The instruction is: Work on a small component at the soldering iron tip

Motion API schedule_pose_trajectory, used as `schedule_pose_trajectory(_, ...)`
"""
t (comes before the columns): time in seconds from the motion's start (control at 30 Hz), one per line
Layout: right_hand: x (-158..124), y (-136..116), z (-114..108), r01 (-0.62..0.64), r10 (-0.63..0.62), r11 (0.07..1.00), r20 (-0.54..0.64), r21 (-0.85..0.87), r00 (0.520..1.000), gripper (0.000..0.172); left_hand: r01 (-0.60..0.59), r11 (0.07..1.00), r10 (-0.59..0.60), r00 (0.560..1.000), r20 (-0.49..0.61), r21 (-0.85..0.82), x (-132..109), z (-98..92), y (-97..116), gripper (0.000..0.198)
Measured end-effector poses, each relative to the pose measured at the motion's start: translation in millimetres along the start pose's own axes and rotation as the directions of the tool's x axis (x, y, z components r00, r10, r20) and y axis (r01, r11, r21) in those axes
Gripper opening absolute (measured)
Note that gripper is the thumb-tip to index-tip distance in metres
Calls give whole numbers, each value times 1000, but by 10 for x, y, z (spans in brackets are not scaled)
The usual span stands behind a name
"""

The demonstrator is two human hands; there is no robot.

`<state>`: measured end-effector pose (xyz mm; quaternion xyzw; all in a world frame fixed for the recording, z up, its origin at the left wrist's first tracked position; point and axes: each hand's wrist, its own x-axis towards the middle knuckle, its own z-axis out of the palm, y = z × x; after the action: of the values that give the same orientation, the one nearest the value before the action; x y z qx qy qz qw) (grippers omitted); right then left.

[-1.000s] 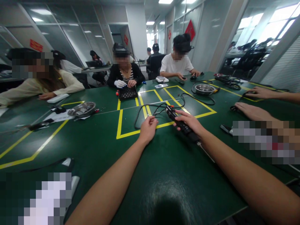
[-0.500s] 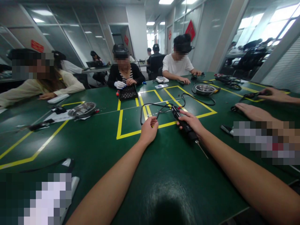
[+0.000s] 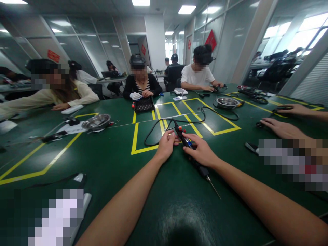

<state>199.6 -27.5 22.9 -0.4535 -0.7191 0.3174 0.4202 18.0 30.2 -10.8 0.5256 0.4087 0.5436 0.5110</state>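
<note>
Glossy green tabletop [image 3: 112,160] with yellow tape outlines [image 3: 134,138] spreads beneath pale glass partitions [image 3: 237,44]. At centre frame, the right hand [image 3: 202,150] wraps its fingers round a black cylindrical electric screwdriver [image 3: 203,170], its thin metal shaft slanting toward the lower right. Beside its corded end, the left hand [image 3: 165,147] curls its fingers; whether they pinch anything I cannot tell. Thin black cable [image 3: 205,116] loops beyond.
</note>
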Motion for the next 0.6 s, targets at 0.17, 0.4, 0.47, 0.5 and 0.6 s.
schedule_pose_trajectory(0.17, -24, 17, 52, 120, -123, 985, -14, -127, 992, 62, 36, 998, -33, 998, 55, -58, -18, 3, 56, 48)
schedule_pose_trajectory(0.4, -14, 41, 111, -94, 95, 993, -8, 77, 995, 80, 61, 990, -52, 996, 73, -124, -31, -56, 102, 58)
schedule_pose_trajectory(0.47, -5, 51, 121, -231, 212, 939, 100, 257, 972, 79, 63, 990, -52, 995, 87, -130, -32, -71, 99, 59)
schedule_pose_trajectory(0.5, -2, 54, 126, -288, 244, 896, 166, 337, 955, 76, 66, 989, -54, 994, 95, -133, -32, -77, 95, 59)
schedule_pose_trajectory(0.6, 0, 60, 142, -371, 260, 798, 283, 475, 923, 68, 74, 987, -58, 993, 107, -144, -30, -77, 76, 57)
